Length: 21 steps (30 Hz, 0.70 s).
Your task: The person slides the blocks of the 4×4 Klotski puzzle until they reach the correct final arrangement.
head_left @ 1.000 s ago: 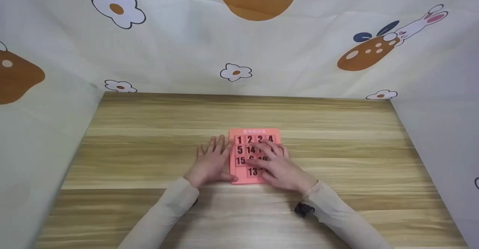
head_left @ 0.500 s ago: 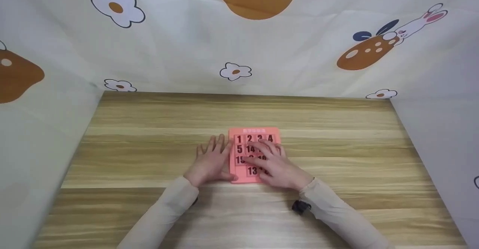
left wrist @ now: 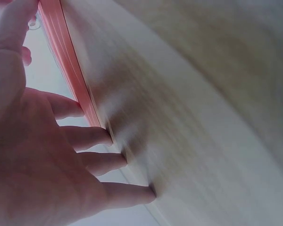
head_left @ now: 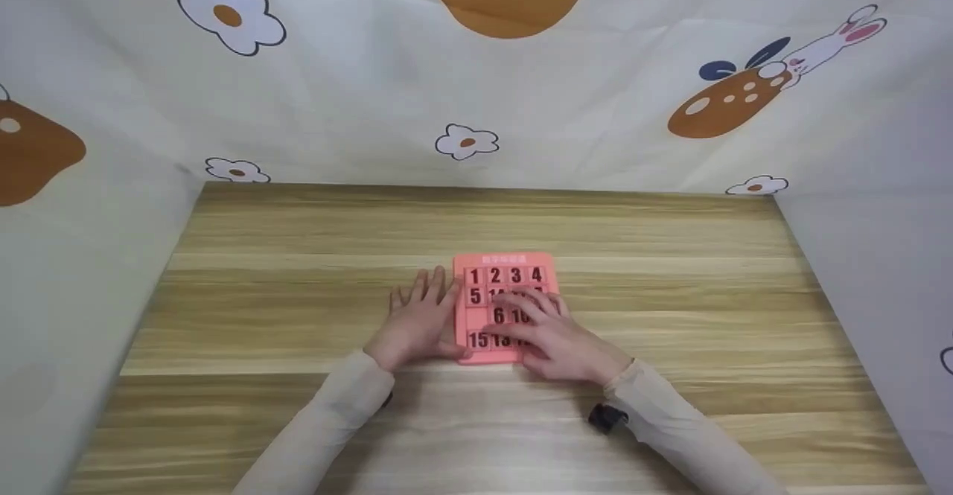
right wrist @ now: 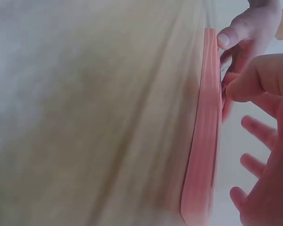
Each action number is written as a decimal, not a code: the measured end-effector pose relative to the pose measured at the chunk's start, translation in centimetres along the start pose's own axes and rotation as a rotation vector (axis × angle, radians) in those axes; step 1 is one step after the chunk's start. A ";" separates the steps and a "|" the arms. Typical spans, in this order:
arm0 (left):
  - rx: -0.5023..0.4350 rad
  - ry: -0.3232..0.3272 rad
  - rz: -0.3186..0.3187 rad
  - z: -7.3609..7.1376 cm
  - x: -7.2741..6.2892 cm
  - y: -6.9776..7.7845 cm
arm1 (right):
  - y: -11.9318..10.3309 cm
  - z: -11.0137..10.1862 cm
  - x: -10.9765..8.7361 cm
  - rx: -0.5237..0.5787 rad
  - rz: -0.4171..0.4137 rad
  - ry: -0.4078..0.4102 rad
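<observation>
A pink sliding number puzzle (head_left: 488, 359) lies flat on the table, its black-numbered tiles partly covered by my right hand. Tile 15 (head_left: 478, 341) sits in the bottom-left corner, below a vacant square (head_left: 476, 319) at the left of the third row. My left hand (head_left: 417, 324) spreads its fingers along the puzzle's left edge, thumb on the lower-left corner; in the left wrist view its fingertips (left wrist: 150, 194) touch the table. Over the tiles hovers or rests my right hand (head_left: 562, 339), fingers extended, index fingertip beside the vacant square. Contact there cannot be told.
The wood-grain table (head_left: 298, 234) extends around the puzzle on all sides. A printed cloth wall (head_left: 357, 108) with flowers and orange shapes rises behind it, with more cloth at left and right. A black wrist device (head_left: 607, 417) hangs under the right sleeve.
Tile 15 has slid down one square from the third row into the bottom-left corner. My right index finger has moved slightly down with it. My left hand has stayed in place.
</observation>
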State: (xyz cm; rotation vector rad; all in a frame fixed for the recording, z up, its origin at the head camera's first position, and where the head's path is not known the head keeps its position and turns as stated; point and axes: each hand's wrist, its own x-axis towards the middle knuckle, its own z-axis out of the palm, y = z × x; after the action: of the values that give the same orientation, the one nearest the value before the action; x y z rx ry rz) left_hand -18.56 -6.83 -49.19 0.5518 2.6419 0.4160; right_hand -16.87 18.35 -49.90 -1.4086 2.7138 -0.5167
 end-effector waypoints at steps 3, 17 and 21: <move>-0.001 -0.003 0.000 0.0 0.0 0.0 | 0.2 -0.1 -0.2 0.024 0.050 0.026; 0.000 -0.006 -0.017 -0.1 0.0 -0.1 | 0.5 -0.3 0.5 0.024 0.131 0.063; 0.000 -0.007 -0.014 0.0 -0.1 0.0 | 0.5 -0.2 1.0 0.019 0.144 0.042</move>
State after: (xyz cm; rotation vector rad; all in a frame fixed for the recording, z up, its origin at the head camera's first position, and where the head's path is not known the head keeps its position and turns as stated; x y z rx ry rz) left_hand -18.52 -6.87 -49.16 0.5337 2.6372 0.4090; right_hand -17.90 17.82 -49.75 -1.1997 2.8074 -0.5675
